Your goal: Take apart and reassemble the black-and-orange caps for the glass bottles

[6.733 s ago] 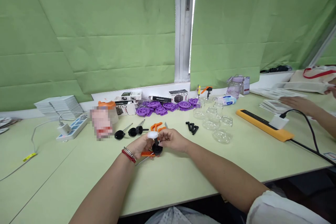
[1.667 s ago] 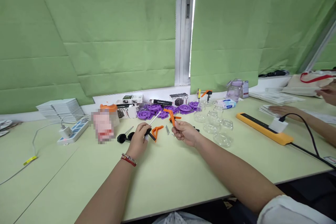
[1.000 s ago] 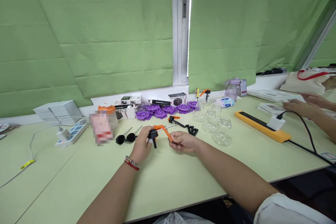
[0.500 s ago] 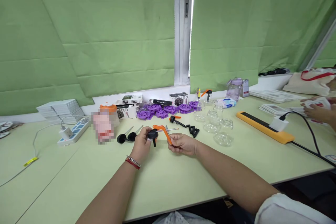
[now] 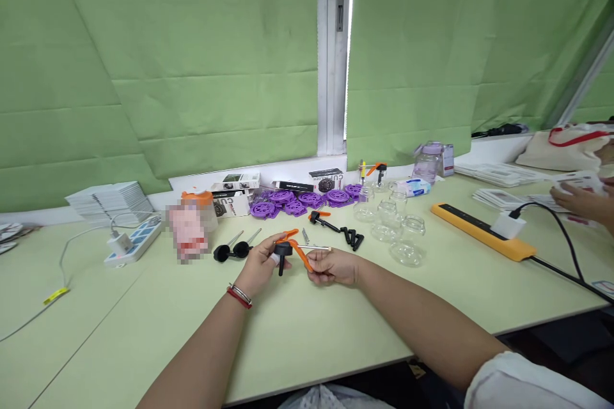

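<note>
My left hand (image 5: pixel 259 265) is closed around a black round-capped part (image 5: pixel 284 248) with a short stem pointing down. A thin metal rod (image 5: pixel 314 247) extends rightward from near this part, past the fingers of my right hand. My right hand (image 5: pixel 334 266) pinches the lower end of a curved orange handle (image 5: pixel 302 257), whose upper end lies against or just behind the black cap. The exact contact is hidden. Beyond my hands lie black knobs with metal rods (image 5: pixel 242 248), an orange-and-black assembly (image 5: pixel 321 220), small black parts (image 5: pixel 352 238) and loose metal pins (image 5: pixel 306 236).
Several clear glass jars (image 5: pixel 407 252) stand to the right, beside an orange power strip (image 5: pixel 484 230). Purple round parts (image 5: pixel 295 204) and boxes (image 5: pixel 235 204) line the wall. A white power strip (image 5: pixel 137 243) lies left. Another person's hands (image 5: pixel 580 201) hold a white packet at far right.
The orange handle has shifted left along the rod, closer to the black cap. The rod's right end has dropped slightly, and both hands stay close together.
</note>
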### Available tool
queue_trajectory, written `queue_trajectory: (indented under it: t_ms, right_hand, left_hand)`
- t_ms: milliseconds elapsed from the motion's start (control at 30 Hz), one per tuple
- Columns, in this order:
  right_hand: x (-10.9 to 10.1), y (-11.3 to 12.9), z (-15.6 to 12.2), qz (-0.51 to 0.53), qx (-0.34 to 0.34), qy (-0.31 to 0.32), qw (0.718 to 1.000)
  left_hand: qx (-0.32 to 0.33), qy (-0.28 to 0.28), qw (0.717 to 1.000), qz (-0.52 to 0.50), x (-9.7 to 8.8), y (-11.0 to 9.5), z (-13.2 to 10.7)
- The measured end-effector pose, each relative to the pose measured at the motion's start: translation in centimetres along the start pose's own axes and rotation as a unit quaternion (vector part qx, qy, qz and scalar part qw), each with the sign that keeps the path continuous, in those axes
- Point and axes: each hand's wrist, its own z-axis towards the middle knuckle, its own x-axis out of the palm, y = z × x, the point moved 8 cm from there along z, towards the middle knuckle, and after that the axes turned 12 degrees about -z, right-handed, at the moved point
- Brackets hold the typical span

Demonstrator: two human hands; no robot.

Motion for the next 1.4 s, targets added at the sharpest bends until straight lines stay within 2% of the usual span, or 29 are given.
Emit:
queue_trajectory:
  t_ms: [167,367,467,533,600,900,1033,1200,1400]
  right_hand:
    - [0.1,0.3,0.0,0.009,-0.006,0.008,1.000]
    - [-0.3,0.1,0.0,0.027,0.007,-0.005,1.000]
    - [-0.5,-0.1,0.0,0.023,0.016,-0.008,1.000]
    - [-0.6,-0.2,0.0,0.023,0.022,-0.006,0.999]
    - [-0.7,-0.3,0.0,0.025,0.028,-0.006,0.999]
    - [-1.0,-0.6,0.1,0.026,0.043,-0.018,0.999]
    - [-1.2,-1.0,0.2,0.022,0.045,-0.022,0.998]
    - [-0.7,-0.1,-0.1,-0.001,0.003,-0.008,1.000]
    - [-0.9,-0.1,-0.1,-0.017,0.011,-0.019,1.000]
  left_hand:
    - [-0.048,0.036,0.993,-0.098,0.3,0.5,-0.2]
    - [-0.088,0.052,0.968,-0.228,0.4,0.8,-0.3]
    - [-0.099,0.020,0.957,-0.272,0.3,0.9,-0.2]
    - [-0.109,-0.025,0.959,-0.262,-0.1,1.1,-0.2]
    - [-0.113,-0.045,0.961,-0.249,-0.2,1.3,-0.3]
    - [-0.139,-0.050,0.951,-0.271,0.4,2.7,-0.1]
    - [-0.139,-0.051,0.953,-0.265,0.7,2.7,-0.2]
    - [-0.119,-0.024,0.962,-0.245,1.1,2.3,-0.2]
    - [-0.128,-0.090,0.949,-0.274,0.3,2.6,-0.1]
